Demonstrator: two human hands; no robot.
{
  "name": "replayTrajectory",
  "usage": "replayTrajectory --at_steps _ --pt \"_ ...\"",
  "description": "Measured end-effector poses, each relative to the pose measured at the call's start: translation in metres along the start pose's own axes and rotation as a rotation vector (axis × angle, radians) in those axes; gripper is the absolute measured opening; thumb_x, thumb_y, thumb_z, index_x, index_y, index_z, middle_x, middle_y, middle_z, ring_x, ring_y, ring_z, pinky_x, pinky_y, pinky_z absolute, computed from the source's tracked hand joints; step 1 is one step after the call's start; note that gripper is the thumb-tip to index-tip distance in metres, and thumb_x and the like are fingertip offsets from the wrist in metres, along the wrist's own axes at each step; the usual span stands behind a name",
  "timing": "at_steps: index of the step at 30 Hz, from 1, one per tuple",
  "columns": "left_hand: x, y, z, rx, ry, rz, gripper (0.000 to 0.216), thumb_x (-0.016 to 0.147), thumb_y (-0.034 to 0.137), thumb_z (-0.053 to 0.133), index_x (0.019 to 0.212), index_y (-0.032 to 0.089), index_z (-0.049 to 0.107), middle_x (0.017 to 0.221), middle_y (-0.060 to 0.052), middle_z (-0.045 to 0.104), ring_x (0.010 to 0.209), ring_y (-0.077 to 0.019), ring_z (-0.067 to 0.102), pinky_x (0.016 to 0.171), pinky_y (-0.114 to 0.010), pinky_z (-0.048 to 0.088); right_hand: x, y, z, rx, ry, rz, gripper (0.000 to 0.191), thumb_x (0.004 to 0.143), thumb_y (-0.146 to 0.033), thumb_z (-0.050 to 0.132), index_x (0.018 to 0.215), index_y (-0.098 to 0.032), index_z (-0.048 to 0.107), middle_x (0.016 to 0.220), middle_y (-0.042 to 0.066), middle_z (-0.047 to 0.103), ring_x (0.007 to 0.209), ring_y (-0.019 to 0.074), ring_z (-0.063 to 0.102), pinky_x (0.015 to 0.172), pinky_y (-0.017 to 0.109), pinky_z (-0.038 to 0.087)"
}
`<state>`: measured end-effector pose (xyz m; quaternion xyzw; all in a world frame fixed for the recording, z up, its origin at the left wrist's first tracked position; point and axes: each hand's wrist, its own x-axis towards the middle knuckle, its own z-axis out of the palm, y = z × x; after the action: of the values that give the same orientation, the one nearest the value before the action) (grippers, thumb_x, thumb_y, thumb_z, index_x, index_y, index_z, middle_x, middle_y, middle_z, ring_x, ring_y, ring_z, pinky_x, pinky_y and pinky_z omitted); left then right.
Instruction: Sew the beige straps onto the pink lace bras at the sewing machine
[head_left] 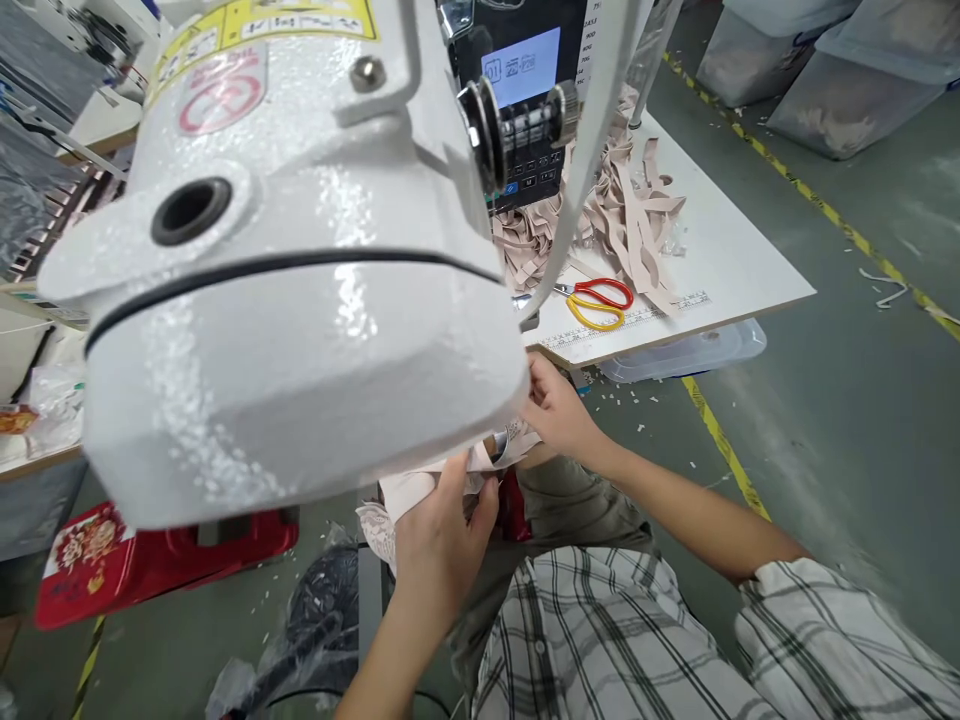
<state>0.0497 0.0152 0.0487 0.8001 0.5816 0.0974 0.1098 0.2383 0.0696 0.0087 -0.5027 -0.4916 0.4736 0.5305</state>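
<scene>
Chiefly, the risk lies in how much is hidden. The white sewing machine head (300, 300) fills the view and covers the far part of the pale fabric piece (411, 492), so I cannot tell where the piece runs beneath the machine or how near the needle sits to the fingers. With both hands working close under that overhang, I judge that a fingertip could stray too near the working parts. The thin, limp piece could also fold or slip askew between the two grips, since each hand seems to hold only an end of it. The lace border (373, 530) hanging loose beside the left hand might catch or bunch as well. The left hand (442, 535) has its fingers curled shut around the piece, gripping it just above the person's lap. The right hand (559, 410) is closed in a pinch on the other end, right against the lower rim of the machine head. The piece thus spans between the two hands and touches both, lying low and in front of the tabletop (742, 265) rather than on it. Up on the tabletop, red-and-yellow scissors (600, 300) lie just beside a heap of beige strips (630, 215), apart from either hand.
</scene>
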Motion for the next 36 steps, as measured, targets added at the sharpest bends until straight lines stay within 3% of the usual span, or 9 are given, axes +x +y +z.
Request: replayTrajectory --at_steps 10,14,17,19,22,24,26,31,36 --pt "-0.021 0.013 0.035 -0.033 0.271 0.143 0.093 0.09 0.045 0.06 0.158 0.011 0.005 0.141 -0.027 0.054 0.115 -0.0384 0.065 0.082 -0.044 0.059 -0.041 -0.012 -0.002 -0.064 -0.12 0.008 0.038 0.079 -0.05 0.069 0.099 -0.021 0.054 0.095 0.005 0.061 0.086 0.0183 0.059 0.075 0.03 0.05" --pt "-0.052 0.036 0.043 -0.128 0.238 0.361 0.093 0.09 0.039 0.06 0.158 0.008 0.005 0.137 -0.027 0.057 0.125 -0.0392 0.059 0.092 -0.046 0.057 -0.069 -0.014 -0.009 -0.034 -0.134 0.113 0.027 0.087 -0.045 0.062 0.098 -0.02 0.063 0.093 0.004 0.067 0.085 0.0183 0.061 0.074 0.03 0.049" --pt "-0.063 0.039 0.027 -0.397 0.092 0.438 0.069 0.096 0.032 0.052 0.154 0.011 0.022 0.107 -0.014 0.074 0.098 -0.0235 0.073 0.078 -0.03 0.061 -0.082 -0.014 -0.016 0.092 -0.027 0.179 0.029 0.089 -0.047 0.059 0.09 -0.019 0.066 0.084 0.002 0.066 0.077 0.0162 0.059 0.07 0.027 0.048" --pt "-0.06 0.035 0.011 -0.48 0.117 0.484 0.05 0.097 0.022 0.047 0.146 0.016 0.038 0.101 -0.01 0.075 0.094 -0.0192 0.073 0.081 -0.029 0.059 -0.085 -0.016 -0.019 0.094 -0.155 0.203 0.028 0.088 -0.045 0.061 0.085 -0.017 0.066 0.08 0.0 0.065 0.074 0.0146 0.058 0.066 0.025 0.047" --pt "-0.044 0.026 -0.001 -0.279 0.168 0.516 0.031 0.096 0.019 0.045 0.123 0.016 0.059 0.105 -0.013 0.074 0.102 -0.0266 0.069 0.089 -0.041 0.055 -0.083 -0.021 -0.017 -0.015 -0.677 0.179 0.024 0.09 -0.034 0.059 0.075 -0.016 0.064 0.072 -0.001 0.062 0.068 0.0125 0.055 0.06 0.022 0.043" --pt "-0.031 0.017 0.002 -0.17 0.042 0.362 0.026 0.097 0.025 0.043 0.093 0.016 0.068 0.076 -0.01 0.071 0.075 -0.0248 0.069 0.071 -0.036 0.053 -0.081 -0.021 -0.013 -0.269 -0.801 0.037 0.025 0.092 -0.026 0.055 0.071 -0.016 0.063 0.069 -0.001 0.06 0.065 0.0118 0.053 0.058 0.022 0.039" --pt "-0.02 0.007 0.012 -0.249 -0.123 0.11 0.038 0.097 0.034 0.044 0.065 0.02 0.06 0.054 -0.005 0.059 0.055 -0.0202 0.06 0.057 -0.031 0.045 -0.08 -0.015 -0.008 -0.649 -0.67 -0.205 0.025 0.094 -0.02 0.05 0.074 -0.015 0.065 0.07 0.002 0.061 0.065 0.0131 0.052 0.058 0.025 0.036" --pt "-0.005 -0.005 0.035 -1.289 -0.635 -0.346 0.051 0.081 0.067 0.059 0.062 0.02 0.056 0.048 0.001 0.052 0.055 -0.0182 0.059 0.06 -0.029 0.046 -0.073 0.01 -0.003 -0.977 -0.356 -0.715 0.03 0.099 -0.016 0.044 0.077 -0.016 0.064 0.066 0.003 0.062 0.061 0.0145 0.05 0.059 0.029 0.032" --pt "-0.006 -0.001 0.037 -1.664 -0.564 -0.463 0.047 0.069 0.059 0.078 0.064 0.019 0.053 0.055 0.004 0.05 0.059 -0.0122 0.055 0.063 -0.024 0.045 -0.068 0.014 -0.012 -0.849 -0.297 -0.771 0.02 0.097 -0.018 0.049 0.102 -0.02 0.068 0.082 0.004 0.07 0.076 0.018 0.059 0.072 0.032 0.043"
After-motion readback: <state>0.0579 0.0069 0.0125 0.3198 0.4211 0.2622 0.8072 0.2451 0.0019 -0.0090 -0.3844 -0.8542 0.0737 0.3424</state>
